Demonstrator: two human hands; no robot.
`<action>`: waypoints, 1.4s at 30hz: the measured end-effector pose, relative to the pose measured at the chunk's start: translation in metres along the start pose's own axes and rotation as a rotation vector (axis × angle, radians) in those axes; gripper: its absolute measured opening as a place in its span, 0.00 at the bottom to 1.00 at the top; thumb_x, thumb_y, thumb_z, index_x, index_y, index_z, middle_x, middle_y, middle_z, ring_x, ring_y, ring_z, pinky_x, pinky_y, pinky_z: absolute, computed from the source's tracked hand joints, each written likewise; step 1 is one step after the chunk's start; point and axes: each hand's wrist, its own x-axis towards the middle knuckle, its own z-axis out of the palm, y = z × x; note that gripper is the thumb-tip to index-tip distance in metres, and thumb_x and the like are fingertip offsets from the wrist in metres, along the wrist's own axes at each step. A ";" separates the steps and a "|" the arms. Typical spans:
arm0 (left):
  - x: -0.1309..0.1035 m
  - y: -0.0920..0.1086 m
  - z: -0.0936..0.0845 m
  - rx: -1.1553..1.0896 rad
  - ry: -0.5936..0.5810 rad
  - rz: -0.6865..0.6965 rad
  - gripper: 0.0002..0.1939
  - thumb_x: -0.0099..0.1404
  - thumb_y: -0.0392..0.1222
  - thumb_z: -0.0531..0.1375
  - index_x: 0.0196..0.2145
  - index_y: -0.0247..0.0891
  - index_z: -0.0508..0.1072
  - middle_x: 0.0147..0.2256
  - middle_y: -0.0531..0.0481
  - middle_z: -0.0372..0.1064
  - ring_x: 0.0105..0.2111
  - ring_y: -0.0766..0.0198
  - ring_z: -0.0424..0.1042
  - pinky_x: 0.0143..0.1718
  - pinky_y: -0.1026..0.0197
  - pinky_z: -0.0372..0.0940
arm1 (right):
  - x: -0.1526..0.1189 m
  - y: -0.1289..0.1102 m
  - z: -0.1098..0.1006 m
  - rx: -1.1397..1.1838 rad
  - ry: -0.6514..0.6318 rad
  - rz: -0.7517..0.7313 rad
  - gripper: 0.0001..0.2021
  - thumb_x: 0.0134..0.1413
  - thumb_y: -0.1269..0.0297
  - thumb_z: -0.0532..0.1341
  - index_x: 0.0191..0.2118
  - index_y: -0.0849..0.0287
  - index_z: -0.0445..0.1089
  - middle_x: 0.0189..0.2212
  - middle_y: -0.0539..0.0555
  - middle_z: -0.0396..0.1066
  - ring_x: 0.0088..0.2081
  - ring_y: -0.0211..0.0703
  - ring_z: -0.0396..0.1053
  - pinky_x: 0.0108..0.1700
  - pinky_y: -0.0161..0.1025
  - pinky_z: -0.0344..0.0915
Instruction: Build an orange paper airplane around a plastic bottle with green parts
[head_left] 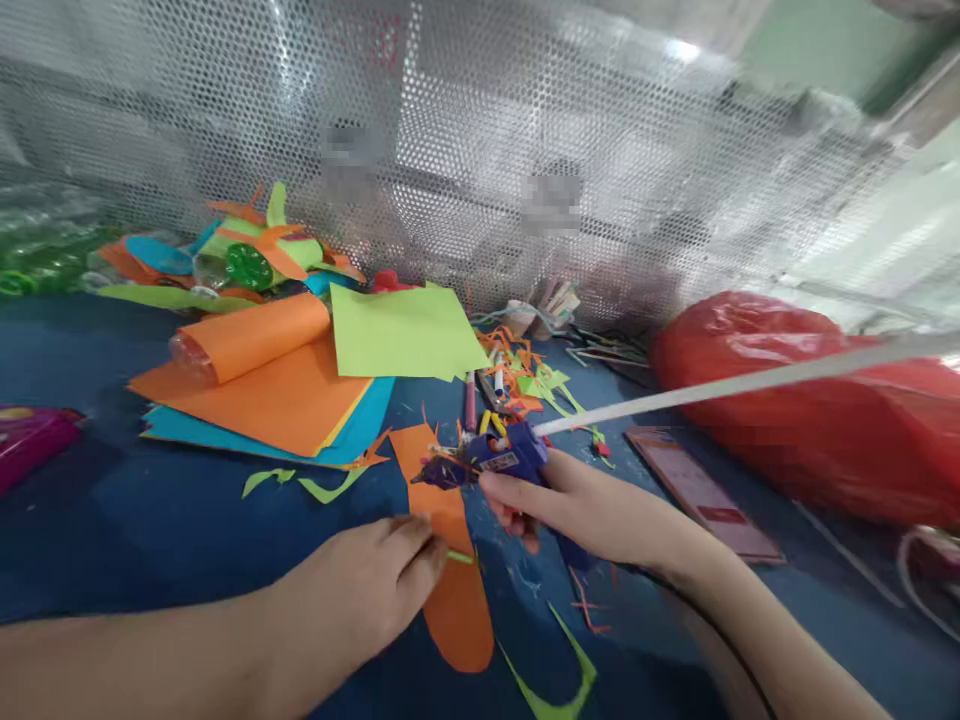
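Overall, the blue bench (90,530) carries everything; the bulky red bag (810,430) lies at its right side. Orange paper piece (461,625): flat on the bench in front of the person, one end rounded. Judged very light, thin and flexible, easily creased; best steadied flat or taken by its edges. Glue gun (517,455): above the upper part of the orange piece, nozzle pointing left. Probably light, hard-shelled, somewhat rear-heavy with the long white glue stick (720,392) projecting behind. Handle is the safe hold; the nozzle end should be treated as hot. Stick looks smooth and bendable. Right grip (555,500): wrapped around the gun's handle. Left grip (394,570): fingers bent, nearly closed, tips at the orange piece; pinching or merely pressing, cannot tell. Pale green sliver (460,556): beside those fingertips, likely flimsy, suited to a light fingertip pinch.
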 end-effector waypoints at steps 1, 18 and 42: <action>0.000 0.000 0.000 0.002 -0.001 0.001 0.18 0.60 0.23 0.50 0.43 0.26 0.73 0.40 0.41 0.77 0.38 0.58 0.76 0.35 0.62 0.70 | -0.001 -0.001 0.000 -0.004 0.005 0.018 0.24 0.57 0.42 0.50 0.27 0.61 0.63 0.23 0.49 0.64 0.25 0.36 0.65 0.31 0.33 0.63; -0.005 0.000 0.001 0.013 0.077 -0.027 0.18 0.59 0.22 0.48 0.44 0.27 0.71 0.40 0.41 0.76 0.38 0.58 0.75 0.36 0.62 0.69 | 0.004 0.002 0.007 -0.034 0.005 0.108 0.25 0.53 0.39 0.53 0.28 0.60 0.63 0.24 0.48 0.65 0.25 0.37 0.68 0.26 0.33 0.62; -0.004 0.000 0.003 0.006 0.025 -0.034 0.17 0.61 0.23 0.50 0.45 0.28 0.71 0.40 0.41 0.76 0.37 0.60 0.75 0.36 0.62 0.68 | 0.003 0.002 0.006 -0.065 0.010 0.147 0.28 0.51 0.36 0.52 0.25 0.59 0.65 0.21 0.50 0.69 0.25 0.38 0.67 0.28 0.34 0.61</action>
